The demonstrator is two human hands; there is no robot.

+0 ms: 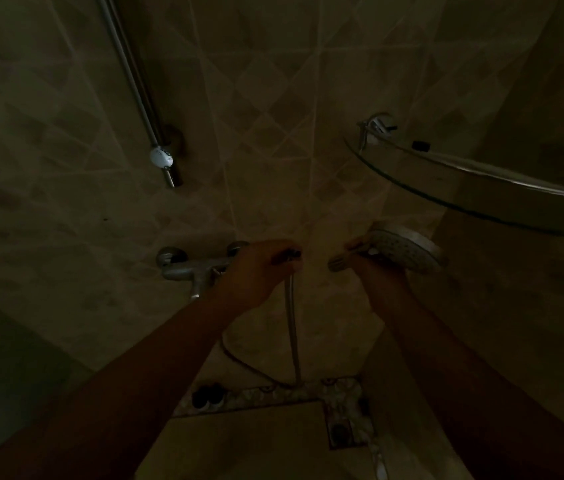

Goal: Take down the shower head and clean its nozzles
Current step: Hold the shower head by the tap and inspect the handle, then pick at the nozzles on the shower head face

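Dimly lit, my right hand [365,252] grips the handle of the shower head [407,250], detached from its hose and held before the tiled wall [273,98]; its round, pale face is studded with small nozzles. My left hand [261,268] pinches the dark end fitting of the ribbed metal hose [292,327], beside the dull chrome mixer tap [190,266].

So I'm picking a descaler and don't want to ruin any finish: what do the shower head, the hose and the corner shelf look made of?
Shower head: dull silver-grey, pale dotted nozzle face; probably chrome-look plastic, uncertain in this dim light. Hose: thin and silvery, seemingly metal, though its texture is too blurred to tell. Corner shelf: see-through with a bright curved rail, apparently glass with polished metal.
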